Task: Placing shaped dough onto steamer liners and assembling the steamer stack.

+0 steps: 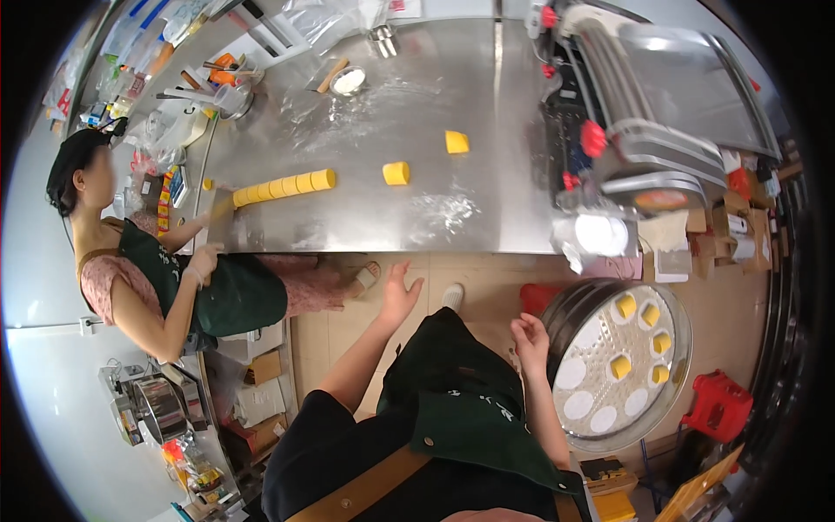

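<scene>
My left hand (400,294) is held in the air before the table's front edge, empty, with its fingers spread. My right hand (529,344) hovers beside the steamer tray (581,341); its fingers are loosely bent and nothing shows between them. White paper rounds (603,419) lie on the perforated tray, several with a yellow dough piece (620,367) on top. On the steel table (365,217) stand two separate dough pieces, one nearer (396,173) and one farther off (457,142). To their left stretches a row of cut yellow dough (285,186).
A co-worker (174,252) stands at the table's left end, a blurred blade by the dough row. A bowl of white powder (349,82) sits farther back. At the right is a large machine (652,113) with red knobs. A red stool (720,406) stands beyond the steamer.
</scene>
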A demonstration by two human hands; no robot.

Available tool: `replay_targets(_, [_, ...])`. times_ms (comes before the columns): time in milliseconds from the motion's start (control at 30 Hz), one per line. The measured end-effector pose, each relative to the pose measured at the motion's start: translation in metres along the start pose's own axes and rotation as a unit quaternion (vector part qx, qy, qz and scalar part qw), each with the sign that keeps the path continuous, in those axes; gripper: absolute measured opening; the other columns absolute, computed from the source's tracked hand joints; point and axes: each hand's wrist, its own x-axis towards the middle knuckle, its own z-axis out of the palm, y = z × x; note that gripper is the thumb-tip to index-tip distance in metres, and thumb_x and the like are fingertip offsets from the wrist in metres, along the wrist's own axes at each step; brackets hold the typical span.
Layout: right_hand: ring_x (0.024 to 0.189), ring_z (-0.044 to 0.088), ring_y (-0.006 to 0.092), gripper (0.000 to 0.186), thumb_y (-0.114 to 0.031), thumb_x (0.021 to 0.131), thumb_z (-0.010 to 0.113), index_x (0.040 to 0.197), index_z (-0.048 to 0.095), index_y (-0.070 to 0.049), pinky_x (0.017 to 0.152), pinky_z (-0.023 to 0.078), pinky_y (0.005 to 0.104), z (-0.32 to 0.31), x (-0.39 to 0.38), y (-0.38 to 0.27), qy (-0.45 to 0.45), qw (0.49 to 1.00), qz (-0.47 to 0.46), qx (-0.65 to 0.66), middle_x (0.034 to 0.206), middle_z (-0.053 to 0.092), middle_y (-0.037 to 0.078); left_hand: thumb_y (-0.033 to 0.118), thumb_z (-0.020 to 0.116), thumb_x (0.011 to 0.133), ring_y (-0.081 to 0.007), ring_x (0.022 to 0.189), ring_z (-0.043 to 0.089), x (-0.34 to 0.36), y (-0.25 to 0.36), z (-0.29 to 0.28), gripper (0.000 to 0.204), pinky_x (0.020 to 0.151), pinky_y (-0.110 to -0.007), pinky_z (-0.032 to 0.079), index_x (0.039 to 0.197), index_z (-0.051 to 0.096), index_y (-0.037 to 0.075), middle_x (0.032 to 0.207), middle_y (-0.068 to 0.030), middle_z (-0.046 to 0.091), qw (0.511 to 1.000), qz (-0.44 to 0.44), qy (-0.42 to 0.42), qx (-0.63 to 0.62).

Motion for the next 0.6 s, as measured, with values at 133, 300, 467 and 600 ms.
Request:
replay_targets(133, [0.086, 0.055, 0.0252, 0.043, -0.015, 0.073, 0.064, 0.109, 0.046, -0.001, 0.077, 0.044, 0.0313, 0.097, 0.059, -0.043, -0.105, 0.944, -0.122, -0.288, 0.095, 0.055, 0.013, 0.007, 0.064, 0.066, -0.0366, 0.094, 0.045, 0.072, -0.040, -0.056, 0.050, 0.080, -0.040, 0.040, 0.111, 0.043, -0.001, 0.101, -0.0198, 0.048, 0.991, 0.063, 0.062, 0.102])
replay_targets(300, [0.102, 0.045, 0.0327, 0.058, -0.015, 0.066, 0.067, 0.116, 0.041, -0.002, 0.085, 0.040, 0.0383, 0.201, 0.137, -0.096, -0.189, 0.848, -0.258, -0.422, 0.112, 0.045, 0.017, 0.007, 0.068, 0.060, -0.0352, 0.105, 0.041, 0.165, -0.072, -0.121, 0.067, 0.086, -0.041, 0.035, 0.119, 0.037, 0.001, 0.115, -0.0197, 0.042, 0.969, 0.077, 0.063, 0.224])
replay_targets(467, [0.106, 0.042, 0.0323, 0.066, -0.014, 0.063, 0.069, 0.120, 0.037, -0.003, 0.087, 0.039, 0.0357, 0.264, 0.200, -0.110, -0.191, 0.743, -0.341, -0.543, 0.118, 0.039, 0.016, 0.008, 0.071, 0.057, -0.0310, 0.112, 0.038, 0.222, -0.103, -0.149, 0.076, 0.090, -0.041, 0.032, 0.123, 0.033, 0.005, 0.122, -0.0157, 0.040, 0.933, 0.120, -0.005, 0.338])
replay_targets(600, [0.103, 0.043, 0.0307, 0.070, -0.021, 0.061, 0.071, 0.120, 0.038, -0.002, 0.085, 0.040, 0.0356, 0.281, 0.221, -0.107, -0.160, 0.761, -0.304, -0.550, 0.114, 0.042, 0.015, 0.013, 0.074, 0.054, -0.0282, 0.111, 0.038, 0.240, -0.111, -0.158, 0.077, 0.093, -0.039, 0.030, 0.121, 0.036, 0.006, 0.120, -0.0120, 0.042, 0.928, 0.130, -0.090, 0.338])
